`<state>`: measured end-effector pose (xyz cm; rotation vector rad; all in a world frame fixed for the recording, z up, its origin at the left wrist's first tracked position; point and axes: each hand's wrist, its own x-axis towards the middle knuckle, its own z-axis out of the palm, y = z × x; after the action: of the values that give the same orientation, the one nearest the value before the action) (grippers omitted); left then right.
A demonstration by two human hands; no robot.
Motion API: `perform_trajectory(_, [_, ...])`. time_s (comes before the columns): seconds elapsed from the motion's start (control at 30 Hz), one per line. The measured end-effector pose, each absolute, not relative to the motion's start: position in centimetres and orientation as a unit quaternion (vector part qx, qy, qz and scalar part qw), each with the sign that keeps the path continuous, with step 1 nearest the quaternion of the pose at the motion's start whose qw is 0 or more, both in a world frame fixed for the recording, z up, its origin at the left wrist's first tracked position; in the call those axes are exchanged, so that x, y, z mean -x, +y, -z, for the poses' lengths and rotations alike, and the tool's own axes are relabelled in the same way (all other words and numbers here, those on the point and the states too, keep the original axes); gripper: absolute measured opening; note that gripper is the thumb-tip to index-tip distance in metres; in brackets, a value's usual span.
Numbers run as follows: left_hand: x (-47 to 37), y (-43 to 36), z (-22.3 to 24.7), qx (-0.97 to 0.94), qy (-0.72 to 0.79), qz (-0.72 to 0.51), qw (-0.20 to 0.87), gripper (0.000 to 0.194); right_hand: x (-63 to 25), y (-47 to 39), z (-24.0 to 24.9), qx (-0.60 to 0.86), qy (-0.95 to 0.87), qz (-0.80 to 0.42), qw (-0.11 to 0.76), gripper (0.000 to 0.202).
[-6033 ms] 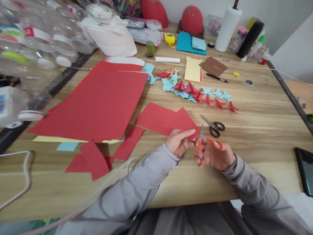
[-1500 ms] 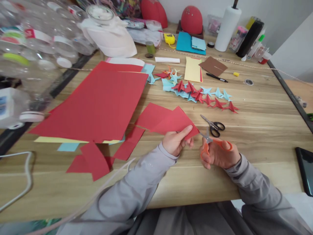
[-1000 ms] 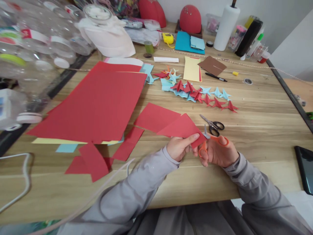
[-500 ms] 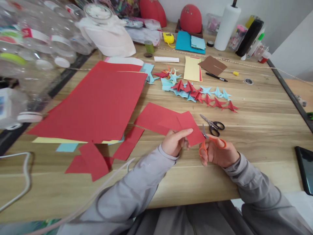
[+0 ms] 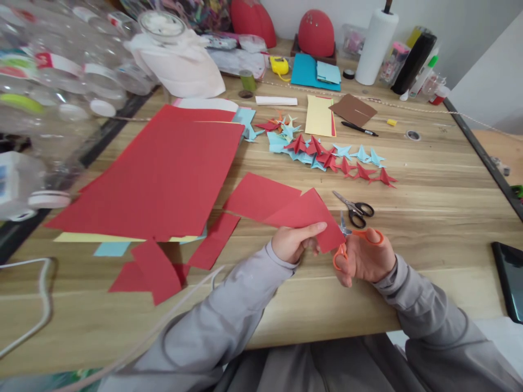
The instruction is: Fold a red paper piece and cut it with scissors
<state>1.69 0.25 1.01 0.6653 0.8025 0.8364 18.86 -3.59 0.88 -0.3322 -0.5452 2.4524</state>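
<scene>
My left hand (image 5: 296, 239) pinches a strip of red paper (image 5: 304, 209) between thumb and fingers, above the table. In my right hand (image 5: 365, 258) is a pair of orange-handled scissors (image 5: 341, 255), thumb and fingers through the loops and blades parted. The blades are at the right edge of the red paper; whether the paper lies between them I cannot tell. A second red piece (image 5: 261, 196) lies flat to the left, partly under the held strip. Black-handled scissors (image 5: 355, 209) rest just beyond my right hand.
Large red sheets (image 5: 163, 174) cover the left side, with red offcuts (image 5: 157, 269) in front. Folded red and blue paper cranes (image 5: 327, 155) lie mid-table. Behind them are a black pen (image 5: 359, 129) and brown paper (image 5: 353, 110). A phone (image 5: 510, 283) sits at the right edge.
The scissors' handles have spread wider and the blades have opened. The held red paper has turned slightly, showing more of its left part.
</scene>
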Motion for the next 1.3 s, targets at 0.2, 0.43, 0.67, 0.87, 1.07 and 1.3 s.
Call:
perform_trajectory(0.2, [-2.0, 0.2, -1.4, -0.262, 0.383, -0.425, 0.777, 0.033, -18.5, -3.6, -1.1, 0.163, -0.213, -0.906, 0.326, 0.055])
perform_trajectory(0.43, [-1.6, 0.2, -1.2, -0.227, 0.408, -0.443, 0.766, 0.030, -19.4, -3.0, -1.9, 0.207, -0.205, -0.837, 0.463, 0.049])
perform_trajectory(0.67, [-1.8, 0.1, -1.7, -0.270, 0.387, -0.391, 0.790, 0.037, -19.8, -2.7, -2.1, 0.274, -0.330, -0.787, 0.443, 0.046])
perform_trajectory(0.87, [-2.0, 0.2, -1.4, -0.345, 0.416, -0.411, 0.734, 0.034, -18.8, -2.7, -1.9, 0.426, -0.399, -0.617, 0.528, 0.039])
perform_trajectory(1.07, [-2.0, 0.5, -1.0, -0.385, 0.418, -0.407, 0.715, 0.031, -18.2, -2.8, -1.6, 0.503, -0.406, -0.567, 0.510, 0.039])
perform_trajectory(1.3, [-1.6, 0.8, -1.0, -0.426, 0.383, -0.351, 0.741, 0.038, -18.5, -2.4, -1.6, 0.498, -0.337, -0.595, 0.533, 0.033])
